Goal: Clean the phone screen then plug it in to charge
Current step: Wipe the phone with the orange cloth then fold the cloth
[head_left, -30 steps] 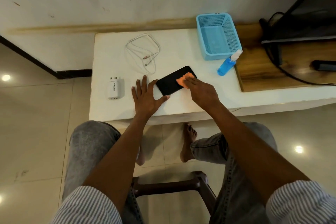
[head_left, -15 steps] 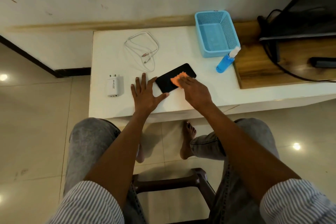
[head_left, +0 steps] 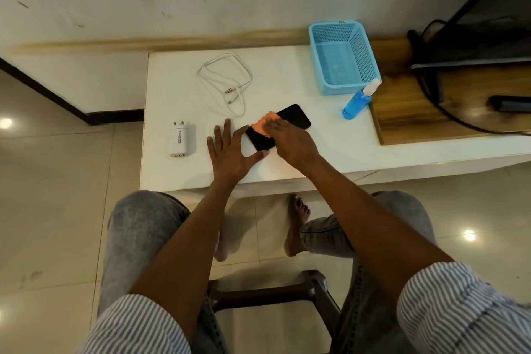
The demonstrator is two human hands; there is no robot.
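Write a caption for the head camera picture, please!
Right hand wipes a black phone with an orange cloth while the left hand steadies it.

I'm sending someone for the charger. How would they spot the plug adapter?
On the white table, look at its left end, left of the left hand. The adapter is a white block with metal pins, unlike the looped white cable behind.

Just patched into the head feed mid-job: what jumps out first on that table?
The orange cloth stands out most, pressed by the right hand onto the black phone at the middle of the white table, while the left hand lies flat, steadying the phone's near end. Next, the light blue basket at the back right, with the blue spray bottle beside it.
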